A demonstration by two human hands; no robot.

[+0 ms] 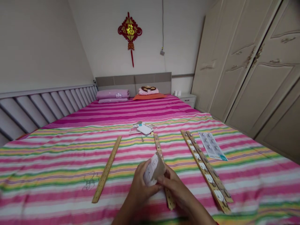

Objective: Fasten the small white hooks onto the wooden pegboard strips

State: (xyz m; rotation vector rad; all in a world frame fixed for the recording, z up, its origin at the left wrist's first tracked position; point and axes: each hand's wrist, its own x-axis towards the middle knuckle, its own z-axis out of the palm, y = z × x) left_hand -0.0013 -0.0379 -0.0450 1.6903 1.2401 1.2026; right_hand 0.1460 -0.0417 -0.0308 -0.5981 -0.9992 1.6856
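Both my hands are together at the lower centre, holding a small packet (152, 170) with a white printed face and a brown cardboard-like face. My left hand (142, 182) wraps round its left side. The fingers of my right hand (173, 184) pinch its lower right edge. Under the hands runs a narrow wooden strip (170, 200) with small metal pieces along its far part; its middle is hidden. To the left lies a wooden strip (107, 168) with holes. On the right, two strips lie side by side, one wooden strip (195, 156) bearing white labels and metal pieces.
A printed sheet (212, 146) lies right of the strips. Beyond my hands are a white card (144, 128) and clear packaging. Thin tangled wire or thread (91, 180) lies at left. The striped bed (58, 162) has a side rail (47, 107); a wardrobe (253, 81) stands at right.
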